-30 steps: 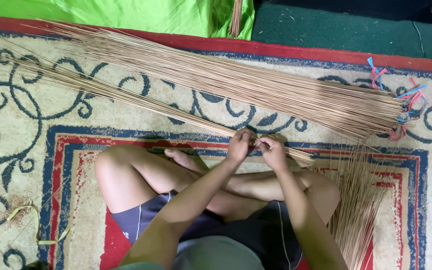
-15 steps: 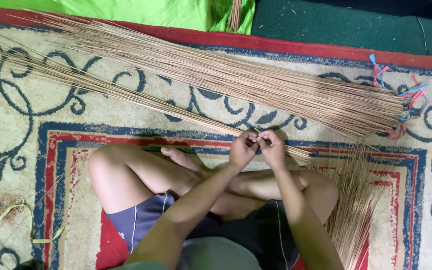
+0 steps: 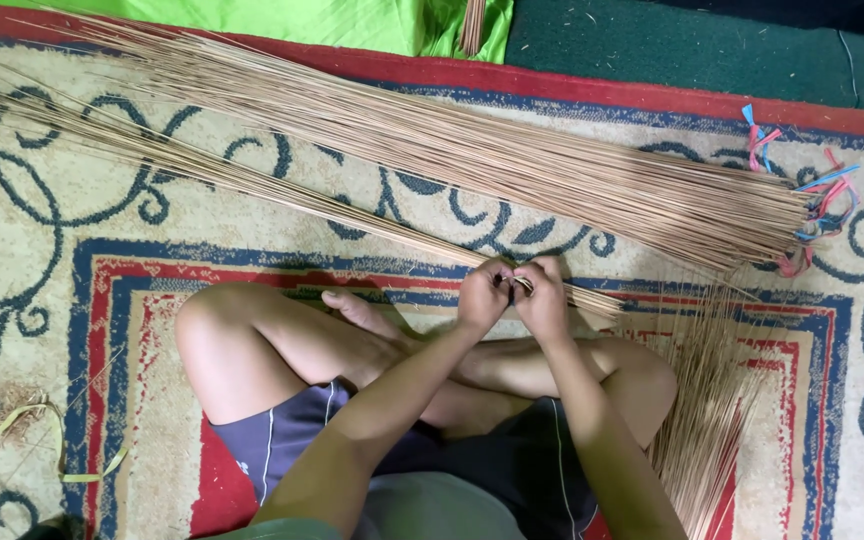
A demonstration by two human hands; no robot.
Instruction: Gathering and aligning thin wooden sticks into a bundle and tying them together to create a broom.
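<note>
I sit cross-legged on the patterned carpet (image 3: 72, 230) with my left hand (image 3: 484, 296) and right hand (image 3: 542, 298) pressed together at 12 o'clock from my knees, both sets of fingers pinched on the thin bundle of sticks (image 3: 252, 185) near its thick end. That bundle lies on the carpet and runs from my hands out toward 10 o'clock, its tips fanning at the far edge. What exactly sits between my fingertips is too small to tell; it looks like a thin band or strand. To do this grip well, I judge that I should keep the butt ends flush, squeeze the sticks tight with one hand and work with the other close against them, so nothing slides loose. By my count there are three gatherings of sticks: the thin bundle I hold, a large tied bundle (image 3: 512, 165) beyond it at 12 o'clock with coloured ties (image 3: 812, 210) at its right end, and a loose pile (image 3: 712, 410) at 3 o'clock by my right knee. A yellow strip (image 3: 62, 440) lies at 9 o'clock.
</note>
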